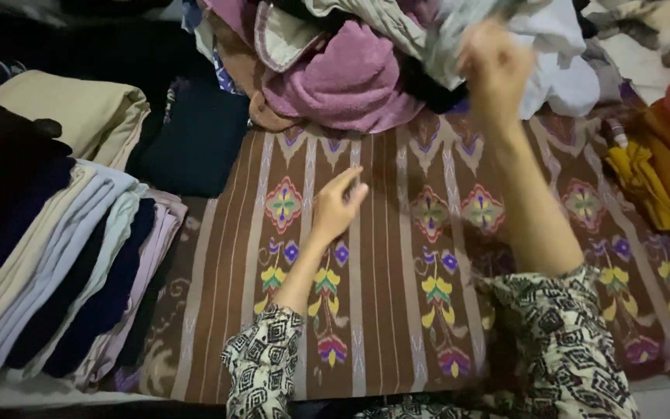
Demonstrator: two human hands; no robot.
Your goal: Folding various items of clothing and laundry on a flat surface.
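— Where are the hands?

— The left hand (335, 208) lies flat and open on the patterned brown cloth (397, 310), holding nothing. The right hand (494, 66), blurred, seems closed on a pale garment (459, 35) in the unfolded pile (366, 70) at the cloth's far edge.

— And nearby?

— Folded stacks (63, 256) along the cloth's left edge.

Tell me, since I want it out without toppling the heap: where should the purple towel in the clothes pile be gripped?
Probably the purple towel is best pinched at its bulging lower fold, coming from the near, open side over the patterned brown cloth; its top is buried under other garments.
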